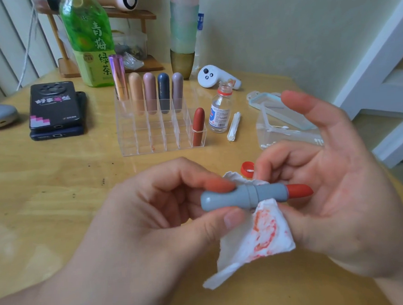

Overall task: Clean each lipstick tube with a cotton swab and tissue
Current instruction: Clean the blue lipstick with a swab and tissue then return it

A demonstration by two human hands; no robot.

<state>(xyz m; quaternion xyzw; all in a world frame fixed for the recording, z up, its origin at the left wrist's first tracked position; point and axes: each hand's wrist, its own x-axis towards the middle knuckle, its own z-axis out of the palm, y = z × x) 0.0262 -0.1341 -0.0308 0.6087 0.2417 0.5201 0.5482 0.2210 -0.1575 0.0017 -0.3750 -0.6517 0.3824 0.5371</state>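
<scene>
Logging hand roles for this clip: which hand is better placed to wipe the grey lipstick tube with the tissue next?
Right. The right hand pinches the stained tissue around the middle of the grey lipstick tube, while the left hand grips its base, likely steadying it.

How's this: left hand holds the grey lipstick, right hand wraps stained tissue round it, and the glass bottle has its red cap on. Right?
One slip: the head view shows the glass bottle open, its red cap lying on the table. The left hand holds the grey lipstick, the right hand the stained tissue round it.
</scene>
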